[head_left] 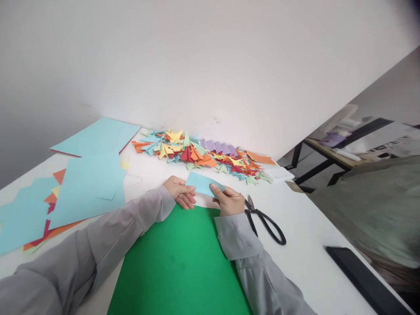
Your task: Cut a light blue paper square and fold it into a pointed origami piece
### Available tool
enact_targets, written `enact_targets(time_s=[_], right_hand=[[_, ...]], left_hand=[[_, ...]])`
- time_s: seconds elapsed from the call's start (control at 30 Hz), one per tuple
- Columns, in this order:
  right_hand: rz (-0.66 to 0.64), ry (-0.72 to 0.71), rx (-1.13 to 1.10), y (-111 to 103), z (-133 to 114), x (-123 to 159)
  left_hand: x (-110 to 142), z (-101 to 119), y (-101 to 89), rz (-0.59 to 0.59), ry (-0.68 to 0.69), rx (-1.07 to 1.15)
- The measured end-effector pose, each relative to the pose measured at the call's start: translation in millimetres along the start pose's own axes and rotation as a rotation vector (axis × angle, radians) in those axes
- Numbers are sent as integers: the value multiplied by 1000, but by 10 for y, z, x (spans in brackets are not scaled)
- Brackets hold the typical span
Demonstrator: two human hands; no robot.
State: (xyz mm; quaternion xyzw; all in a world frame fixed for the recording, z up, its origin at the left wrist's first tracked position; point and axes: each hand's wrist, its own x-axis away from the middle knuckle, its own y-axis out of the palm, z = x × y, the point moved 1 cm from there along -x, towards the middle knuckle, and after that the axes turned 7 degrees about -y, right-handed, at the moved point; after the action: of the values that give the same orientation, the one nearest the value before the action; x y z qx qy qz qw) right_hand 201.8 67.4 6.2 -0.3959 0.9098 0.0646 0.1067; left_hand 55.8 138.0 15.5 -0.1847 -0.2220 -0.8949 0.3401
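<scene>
One light-blue rectangular paper piece (pixel 202 183) | held up near far edge of large matte green sheet (pixel 180 262) | left hand (pixel 180 191): fingers lightly pinched, left edge; right hand (pixel 230 202): fingers closed, right end | likely light, flexible, crease-prone; best held by opposite edges

From my end I count two bare hands (pixel 229 201), one small light-blue paper rectangle (pixel 201 183), one large green sheet (pixel 183 262), one pair of black-handled scissors (pixel 253 211) and one flat black rectangular object (pixel 357 275). The multicoloured folded-paper pieces (pixel 193 154) overlap too densely for me to number.
</scene>
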Motion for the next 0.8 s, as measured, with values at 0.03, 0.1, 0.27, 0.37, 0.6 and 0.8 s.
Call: enact_targets(time_s=[0.03,0.1,0.27,0.37,0.6,0.8], right_hand=[[-1,4,-2,-2,4,-4],[-3,11,4,-8,9,-14],[-18,-20,65,-32,-4,-26],[-57,-47,81,-19,-26,6],[-148,-94,98,49,-68,102],[-166,4,39,56,-16,92]], left_hand=[[3,1,1,-5,5,6],[14,9,6,-14,7,18],[29,33,14,-35,-25,31],[21,21,19,-13,12,44],[19,-42,31,49,103,14],[13,-52,40,88,109,21]])
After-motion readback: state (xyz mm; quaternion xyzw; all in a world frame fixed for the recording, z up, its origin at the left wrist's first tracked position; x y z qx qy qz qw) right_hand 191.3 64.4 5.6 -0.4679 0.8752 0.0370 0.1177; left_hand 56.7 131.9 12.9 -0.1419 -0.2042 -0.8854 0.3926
